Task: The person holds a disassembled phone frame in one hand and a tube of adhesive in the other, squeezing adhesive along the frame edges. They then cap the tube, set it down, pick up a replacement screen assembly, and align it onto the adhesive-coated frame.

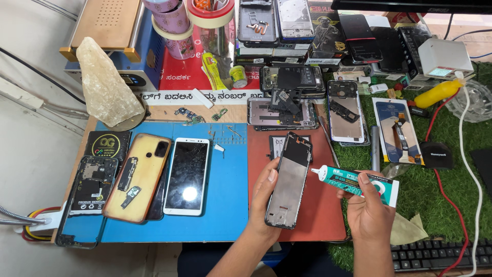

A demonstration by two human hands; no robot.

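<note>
The left hand (262,197) grips a black, bare phone frame (288,180) upright over the red mat (312,215) on the counter, its long axis tilting away, while the right hand (370,213) clasps a teal glue tube (359,183), white nozzle pointing left at the frame's right edge, just beside it.

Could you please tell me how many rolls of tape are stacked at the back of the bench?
3: a purple roll on top, a cream roll beneath, and a cream roll around the container beside them. More may be hidden.

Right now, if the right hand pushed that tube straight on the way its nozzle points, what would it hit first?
Probably the phone frame held upright in the left hand. The right hand aims the glue tube leftward at its edge, though depth is unclear.
</note>
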